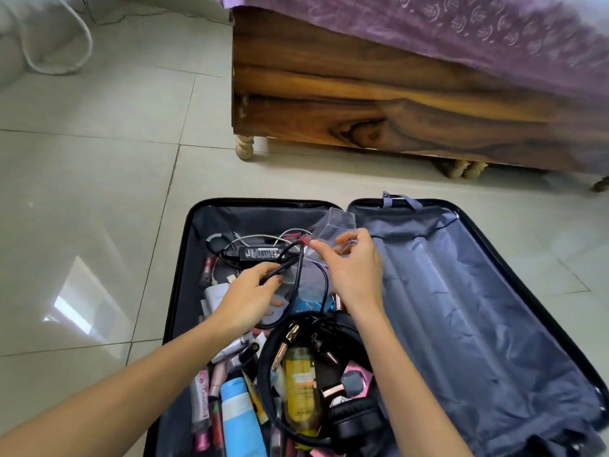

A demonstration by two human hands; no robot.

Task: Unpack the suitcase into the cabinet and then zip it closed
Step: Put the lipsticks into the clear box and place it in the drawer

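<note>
As I look down through the head camera, the pale tiled floor (82,209) fills most of my view. A wooden bed (362,103) under a purple cover (461,34) runs across the top right. The suitcase (184,258) lies flat on the tiles in front of the bed, opened like a book. Its right half shows only the loose blue-grey lining (461,308). Its left half is heaped with small things.

Black headphones (356,420) sit in the near part of that heap, their band arching over a yellow bottle (301,387). A light blue tube (239,420) lies just beside them on the left, among pink and red cosmetics I cannot read clearly.

Both bare hands are over the far part of the packed half. The left hand (247,305) has its fingers curled round a black cable (298,268), gripping a loop of it. The right hand (354,272) is raised a little higher. Its thumb and forefinger pinch a clear plastic pouch (334,222), and its other fingers are bent behind the plastic.

A black power adapter (260,253) rests against the far wall of the case, just beyond the left hand, with pale leads tangled around it. A small red plug (304,239) shows right at the right forefinger's tip. I cannot tell whether the finger touches it.
</note>
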